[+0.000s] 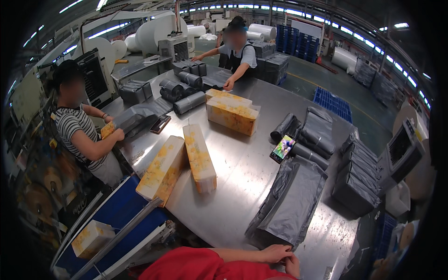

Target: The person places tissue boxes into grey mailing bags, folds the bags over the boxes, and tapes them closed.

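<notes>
Both my hands meet at the bottom of the view, at the near edge of a sheet-metal table (238,168). My left hand (276,253) touches my right hand (292,265), and their fingertips are close to the near end of a stack of flat grey plastic bags (290,206). Whether the fingers pinch anything is too small to tell. Beyond the bags, a lit smartphone (282,148) leans on a grey plastic roll (309,156). Yellow-and-white film-wrapped packs (199,157) lie left of the middle, with another such pack (232,113) farther back.
A blue conveyor belt (122,203) at the lower left carries a wrapped pack (91,238). One co-worker (87,140) at left handles a grey bag around a pack; another (241,59) reaches over the far side. Grey bundles (357,178) and a monitor (400,154) stand at right.
</notes>
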Demonstrator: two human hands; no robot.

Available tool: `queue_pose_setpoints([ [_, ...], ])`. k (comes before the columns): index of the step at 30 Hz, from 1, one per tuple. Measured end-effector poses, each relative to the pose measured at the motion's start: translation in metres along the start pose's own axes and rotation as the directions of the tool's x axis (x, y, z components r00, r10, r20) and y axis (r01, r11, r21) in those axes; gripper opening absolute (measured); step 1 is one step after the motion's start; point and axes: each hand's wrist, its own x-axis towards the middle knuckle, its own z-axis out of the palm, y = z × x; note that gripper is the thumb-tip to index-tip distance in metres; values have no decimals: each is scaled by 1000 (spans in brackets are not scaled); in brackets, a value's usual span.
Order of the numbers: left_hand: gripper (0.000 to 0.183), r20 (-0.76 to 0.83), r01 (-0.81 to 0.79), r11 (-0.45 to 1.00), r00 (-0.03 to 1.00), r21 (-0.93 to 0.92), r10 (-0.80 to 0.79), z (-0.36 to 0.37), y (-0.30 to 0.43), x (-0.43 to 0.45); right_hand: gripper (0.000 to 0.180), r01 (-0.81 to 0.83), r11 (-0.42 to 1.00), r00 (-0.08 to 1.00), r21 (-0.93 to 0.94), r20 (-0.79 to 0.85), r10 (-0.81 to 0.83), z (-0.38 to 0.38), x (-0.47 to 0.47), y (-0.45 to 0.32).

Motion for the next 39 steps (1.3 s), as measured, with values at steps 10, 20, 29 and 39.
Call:
queue_pose_setpoints([
  [10,22,-405,550,826,732,-124,-549,-295,-71,-60,29,-195,981,980,-17,-44,194,14,-5,-60],
  [20,53,-697,897,435,360,77,-620,-467,-118,-140,31,-47,919,998,-391,21,60,9,10,-28],
  [29,60,-745,960,259,250,107,-618,-507,-160,-137,34,7,876,1000,-482,15,1,-1,1,-5],
  [39,37,331,-49,962,933,-267,139,-180,22,10,37,-103,981,992,-161,-87,90,-1,0,16],
])
